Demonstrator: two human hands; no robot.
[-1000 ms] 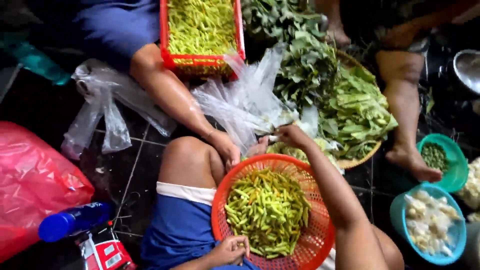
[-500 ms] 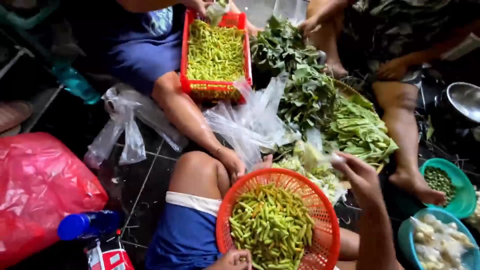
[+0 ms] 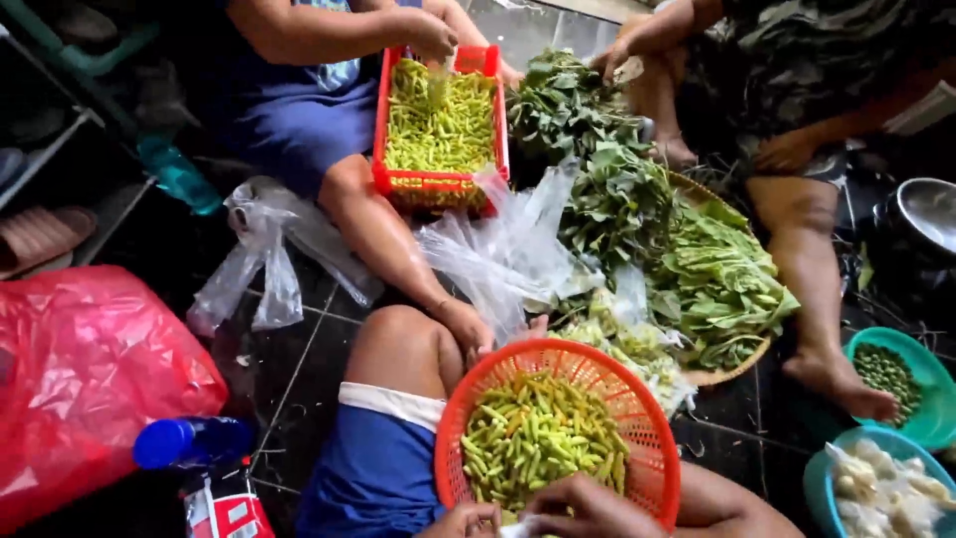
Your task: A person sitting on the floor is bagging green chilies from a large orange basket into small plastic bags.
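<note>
An orange round plastic basket (image 3: pixel 652 448) full of green chillies (image 3: pixel 533 438) rests on my lap, above my blue shorts (image 3: pixel 373 468). My left hand (image 3: pixel 463 520) and my right hand (image 3: pixel 588 506) meet at the basket's near rim, fingers curled, knuckles almost touching. A small whitish bit (image 3: pixel 518 528) shows between them. The frame's bottom edge cuts both hands, so what they hold is hidden.
A person in blue opposite reaches into a red crate of chillies (image 3: pixel 438 184). Another person sits at right beside leafy greens (image 3: pixel 697 269) on a woven tray. Clear plastic bags (image 3: pixel 498 249), a red bag (image 3: pixel 90 369), a blue-capped bottle (image 3: pixel 184 440), two teal bowls (image 3: pixel 926 384) (image 3: pixel 832 478) and a metal bowl (image 3: pixel 926 214) surround me.
My right hand, stretched toward the leafy greens before, has come back to the basket's near rim beside my left hand. The view has tilted up toward the people opposite.
</note>
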